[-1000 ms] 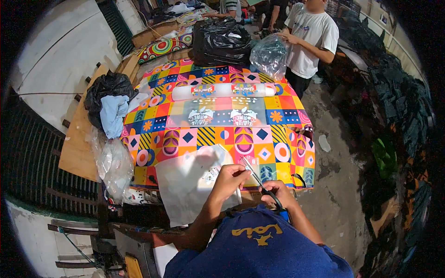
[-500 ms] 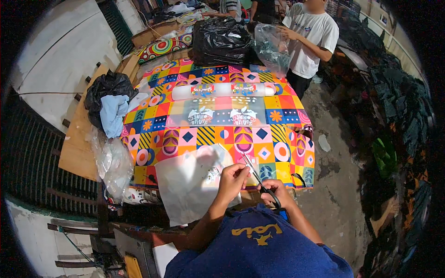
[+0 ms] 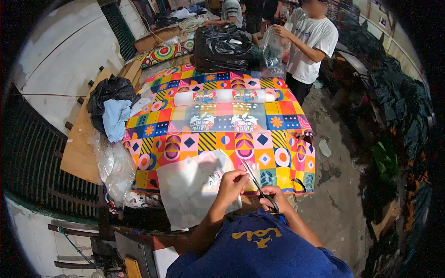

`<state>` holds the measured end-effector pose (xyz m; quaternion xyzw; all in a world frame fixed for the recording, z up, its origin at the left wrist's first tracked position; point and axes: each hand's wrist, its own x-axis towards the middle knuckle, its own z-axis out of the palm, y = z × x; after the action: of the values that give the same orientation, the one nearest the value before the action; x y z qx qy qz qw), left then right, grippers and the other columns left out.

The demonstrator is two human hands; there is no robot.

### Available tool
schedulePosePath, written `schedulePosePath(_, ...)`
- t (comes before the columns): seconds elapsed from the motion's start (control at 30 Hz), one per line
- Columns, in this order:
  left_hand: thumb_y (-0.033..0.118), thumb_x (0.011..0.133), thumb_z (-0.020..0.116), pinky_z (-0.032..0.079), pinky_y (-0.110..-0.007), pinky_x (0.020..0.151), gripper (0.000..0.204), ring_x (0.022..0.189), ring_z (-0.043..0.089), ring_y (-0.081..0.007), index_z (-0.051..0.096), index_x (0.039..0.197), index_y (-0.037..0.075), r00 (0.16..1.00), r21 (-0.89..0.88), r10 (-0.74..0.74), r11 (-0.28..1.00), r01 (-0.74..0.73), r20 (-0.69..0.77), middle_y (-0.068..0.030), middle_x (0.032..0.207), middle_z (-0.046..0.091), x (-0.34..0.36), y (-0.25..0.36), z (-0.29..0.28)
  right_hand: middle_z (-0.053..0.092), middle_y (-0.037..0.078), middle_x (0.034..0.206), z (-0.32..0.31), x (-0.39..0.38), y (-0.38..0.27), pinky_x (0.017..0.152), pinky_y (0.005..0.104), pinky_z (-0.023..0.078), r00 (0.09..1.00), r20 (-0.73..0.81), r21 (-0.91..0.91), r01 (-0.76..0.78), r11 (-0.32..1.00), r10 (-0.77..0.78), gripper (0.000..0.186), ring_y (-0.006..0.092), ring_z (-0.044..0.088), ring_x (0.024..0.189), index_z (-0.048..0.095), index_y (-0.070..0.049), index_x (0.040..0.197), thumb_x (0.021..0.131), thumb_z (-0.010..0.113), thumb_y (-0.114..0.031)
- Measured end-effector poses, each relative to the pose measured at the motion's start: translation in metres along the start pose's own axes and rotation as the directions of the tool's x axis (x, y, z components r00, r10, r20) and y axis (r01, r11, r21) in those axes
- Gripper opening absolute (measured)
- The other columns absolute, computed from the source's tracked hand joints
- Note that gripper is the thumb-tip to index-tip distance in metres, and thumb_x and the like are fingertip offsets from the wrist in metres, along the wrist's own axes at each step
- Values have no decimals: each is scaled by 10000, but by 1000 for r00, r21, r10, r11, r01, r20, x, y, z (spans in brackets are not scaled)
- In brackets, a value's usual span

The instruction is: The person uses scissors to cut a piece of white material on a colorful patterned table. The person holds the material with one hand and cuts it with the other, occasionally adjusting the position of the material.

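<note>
My right hand (image 3: 274,199) is closed round the black handles of a pair of scissors (image 3: 256,181), whose slim metal blades point away from me and to the left. Beside the blades, my left hand (image 3: 233,185) is pinched; whatever sits between its fingertips is too small to make out. A pale sheet (image 3: 183,190) with small dark printed marks lies left of that hand and hangs over the table's near edge. Farther off, clear film (image 3: 183,121) with white printed designs extends toward me from a white roll (image 3: 225,96) across the table.
A colourful patterned cloth (image 3: 194,141) covers the table. Black plastic bags (image 3: 222,48) sit at its far end, where a person in a white shirt (image 3: 315,39) holds a clear bag (image 3: 273,51). Crumpled clear plastic (image 3: 116,169) and light blue fabric (image 3: 116,118) are at the left.
My hands and the scissors keep nearly the same pose as the view shifts slightly. Across the table, the person has lifted the top of the clear bag, which now hangs narrower.
</note>
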<state>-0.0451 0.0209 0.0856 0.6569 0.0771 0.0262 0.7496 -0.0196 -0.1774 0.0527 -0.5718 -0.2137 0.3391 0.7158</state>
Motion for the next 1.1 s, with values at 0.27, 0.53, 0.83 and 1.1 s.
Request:
schedulePosePath(0.27,113,875,581,355,-202,428,141,461,475,-51,613,822,-15,999,-11,-11,1000,11,42,6,597,544,6,-10,-5,523,6,573,0,3,10,436,223,349,998,-27,-3,-52,999,52,161,70,461,458,582,-13,945,834,663,-96)
schedulePosePath(0.53,84,899,546,563,-297,728,81,820,570,-84,600,898,23,997,-210,-59,975,69,52,5,880,566,14,-33,-4,533,-2,610,2,5,8,420,214,344,993,-60,42,-100,994,103,162,60,461,456,591,-22,909,827,678,-131)
schedulePosePath(0.83,103,902,548,541,-300,746,112,790,574,-102,582,885,-2,997,-305,-80,950,70,-19,-17,829,553,15,-44,4,526,6,574,1,8,13,426,227,366,985,-83,53,-145,988,149,157,77,475,451,583,-26,900,847,656,-155)
schedulePosePath(1.1,106,898,555,541,-300,751,143,792,606,-144,582,910,-34,993,-379,-102,922,71,-64,-49,844,570,19,-55,2,530,19,577,4,12,10,431,232,375,983,-100,41,-148,988,151,158,90,491,457,568,-25,907,860,637,-159)
